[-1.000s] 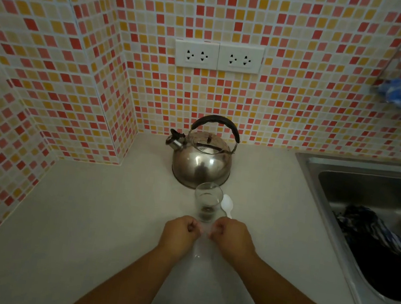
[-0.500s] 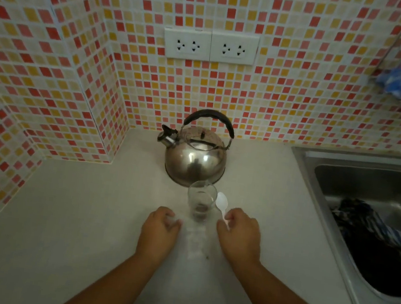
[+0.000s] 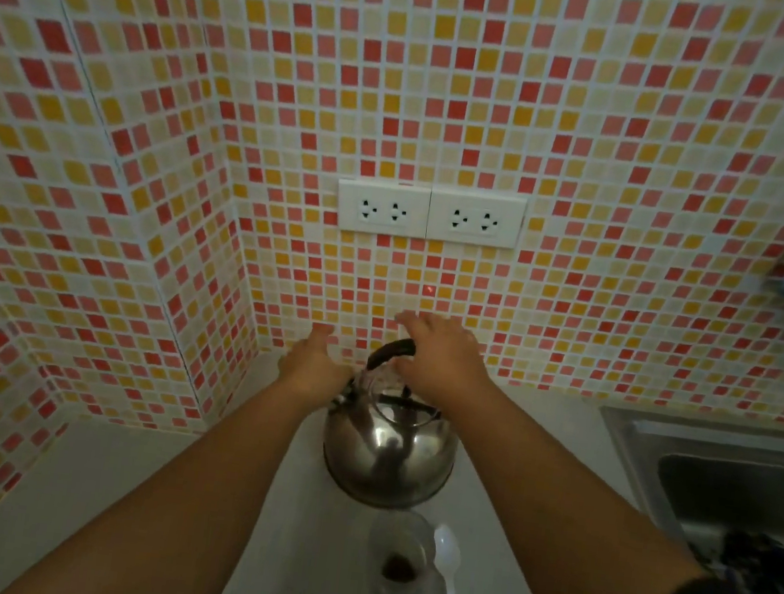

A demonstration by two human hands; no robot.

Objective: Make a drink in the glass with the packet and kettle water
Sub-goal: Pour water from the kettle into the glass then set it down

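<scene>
The right hand [image 3: 441,358] hovers with spread, empty fingers directly over the black arched handle [image 3: 390,352] of the rounded steel kettle [image 3: 387,450], which runs left to right. The left hand [image 3: 316,361], open and empty too, sits beside the spout, so the right looks nearer for the lift.

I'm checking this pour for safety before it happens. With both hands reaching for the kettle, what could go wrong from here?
1. The left hand is by the kettle body near the spout; if the water is hot, bare metal or steam could burn it.
2. The glass stands right in front of the kettle, spoon alongside; lifting carelessly could knock them.
3. The right hand is open over the handle, not yet gripping; a loose hold might slip.
</scene>
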